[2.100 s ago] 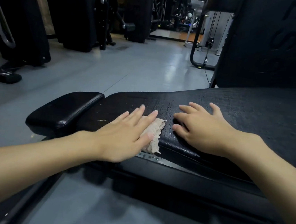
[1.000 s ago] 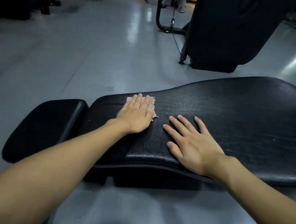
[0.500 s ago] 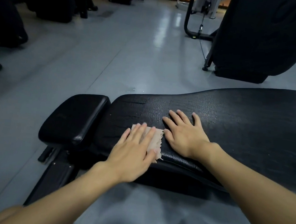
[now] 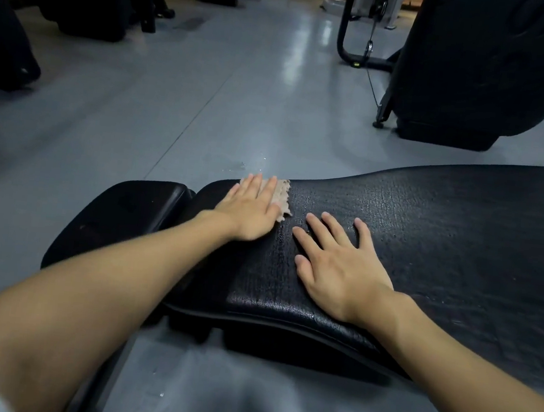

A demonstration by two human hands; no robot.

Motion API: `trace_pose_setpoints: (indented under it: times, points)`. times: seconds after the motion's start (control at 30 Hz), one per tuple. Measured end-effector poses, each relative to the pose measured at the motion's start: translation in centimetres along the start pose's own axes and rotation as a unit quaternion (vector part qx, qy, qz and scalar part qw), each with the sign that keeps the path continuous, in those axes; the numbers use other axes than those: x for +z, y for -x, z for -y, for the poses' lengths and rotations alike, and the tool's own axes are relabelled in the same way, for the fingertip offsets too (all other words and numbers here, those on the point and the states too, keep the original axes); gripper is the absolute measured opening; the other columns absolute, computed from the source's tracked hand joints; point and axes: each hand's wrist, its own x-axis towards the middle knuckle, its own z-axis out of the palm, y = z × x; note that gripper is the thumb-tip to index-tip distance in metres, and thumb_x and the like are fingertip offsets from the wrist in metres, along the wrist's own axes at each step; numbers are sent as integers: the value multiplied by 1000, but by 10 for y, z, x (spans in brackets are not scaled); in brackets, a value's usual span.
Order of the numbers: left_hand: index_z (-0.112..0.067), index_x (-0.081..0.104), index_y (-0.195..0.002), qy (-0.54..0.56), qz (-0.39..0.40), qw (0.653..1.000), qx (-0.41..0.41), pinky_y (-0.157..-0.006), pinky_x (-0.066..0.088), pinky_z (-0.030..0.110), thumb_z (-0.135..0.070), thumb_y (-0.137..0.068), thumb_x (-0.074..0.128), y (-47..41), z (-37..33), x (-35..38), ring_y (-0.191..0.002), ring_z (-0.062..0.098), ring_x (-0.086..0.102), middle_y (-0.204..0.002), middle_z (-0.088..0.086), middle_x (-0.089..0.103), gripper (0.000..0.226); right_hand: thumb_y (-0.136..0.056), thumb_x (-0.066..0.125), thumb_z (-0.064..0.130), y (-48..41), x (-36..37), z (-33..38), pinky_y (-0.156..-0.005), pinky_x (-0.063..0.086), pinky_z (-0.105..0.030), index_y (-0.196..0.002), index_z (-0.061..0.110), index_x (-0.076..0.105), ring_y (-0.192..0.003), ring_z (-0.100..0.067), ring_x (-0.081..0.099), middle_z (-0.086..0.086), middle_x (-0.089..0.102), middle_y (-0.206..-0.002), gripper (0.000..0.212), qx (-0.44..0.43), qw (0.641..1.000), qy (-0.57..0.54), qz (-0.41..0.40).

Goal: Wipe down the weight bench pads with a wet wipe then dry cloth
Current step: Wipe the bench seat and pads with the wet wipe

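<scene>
wipe [image 4: 283, 197] under flat left hand [image 4: 251, 208], pad's [image 4: 428, 227] far edge

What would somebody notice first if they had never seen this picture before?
Two bare hands lie flat on a big black bench pad in the middle of the picture. The left hand presses a small tan cloth at the pad's far edge, and the right hand rests beside it with fingers spread. Behind them stretches a shiny grey floor.

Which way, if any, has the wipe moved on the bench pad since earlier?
Yes: under the left hand, the wipe slid from the bench pad's near edge to its far edge.
</scene>
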Motion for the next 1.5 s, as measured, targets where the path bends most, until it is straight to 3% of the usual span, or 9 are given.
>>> trace_pose_setpoints:
  times: [0.23, 0.5, 0.67, 0.73, 0.8, 0.87, 1.07, 1.33, 1.5]
  points:
    - [-26, -6, -156, 19, 6, 999, -25, -122, -6, 40, -48, -99, 11, -21, 2, -3, -150, 19, -13, -164, 5, -11, 63, -80, -15, 52, -1, 1, 0, -118, -5, -59, -156, 33, 9, -152, -17, -6, 3, 2, -166, 82, 5, 1000, 0, 1]
    - [-26, -10, -155, 23, -5, 1000, 16, -121, -10, 35, -45, -103, 12, 81, -5, 18, -148, 14, -19, -163, 1, -17, 60, -78, -15, 53, -1, -3, 1, -118, -4, -57, -155, 35, 8, -152, -15, -5, 5, 1, -166, 83, 11, 1000, 3, 9]
    - [-25, -11, -155, 5, 3, 1000, 24, -121, -9, 38, -44, -103, 14, 143, -4, 27, -148, 14, -21, -163, 2, -19, 60, -96, 1, 49, 2, -6, 3, -118, -5, -60, -156, 33, 8, -152, -17, -5, 3, 1, -166, 63, 16, 999, 15, 23]
    - [-26, -11, -155, -31, -2, 999, 15, -121, -8, 43, -45, -103, 15, 158, -4, 29, -148, 17, -20, -163, 5, -19, 61, -93, -2, 47, 2, -10, 5, -115, -7, -65, -156, 30, 13, -152, -22, -6, 0, 2, -166, 67, 8, 999, 49, 13]
    - [-28, -5, -156, -69, -36, 997, 11, -120, -7, 49, -48, -101, 19, 165, -6, 29, -149, 20, -18, -163, 9, -18, 63, -87, -4, 47, -3, -14, 9, -114, -8, -67, -154, 28, 21, -152, -25, -8, -3, 3, -166, 74, -17, 997, 79, -5]
    - [-33, 5, -156, -51, -69, 996, 14, -121, -3, 47, -53, -99, 25, 166, -6, 27, -150, 19, -12, -164, 6, -10, 63, -94, 7, 47, -11, -15, 12, -115, -6, -65, -154, 33, 18, -152, -23, -8, 0, 1, -166, 62, -13, 1000, 22, -1]
    - [-35, -13, -153, -19, -43, 998, 38, -122, -7, 36, -53, -102, 15, 152, 5, 40, -148, 16, -21, -163, 3, -16, 62, -101, 9, 47, -17, -1, 15, -116, -5, -63, -156, 34, 7, -152, -21, -9, 4, -2, -166, 57, -7, 1000, -6, 24]
    - [-37, -14, -153, 3, 9, 1000, -16, -121, -8, 39, -55, -99, 12, 43, 26, 10, -148, 18, -21, -162, 3, -20, 62, -85, -10, 50, -19, 1, 15, -115, -5, -64, -156, 33, 5, -152, -23, -9, 2, -3, -166, 74, -8, 1000, 7, 20]
    - [-38, -9, -154, 22, 9, 998, -49, -121, -7, 41, -57, -98, 11, -16, 36, -4, -150, 20, -16, -164, 5, -14, 62, -86, -9, 48, -21, 2, 17, -115, -5, -64, -156, 34, 4, -152, -23, -9, 1, -3, -166, 73, -4, 1000, 11, 14]
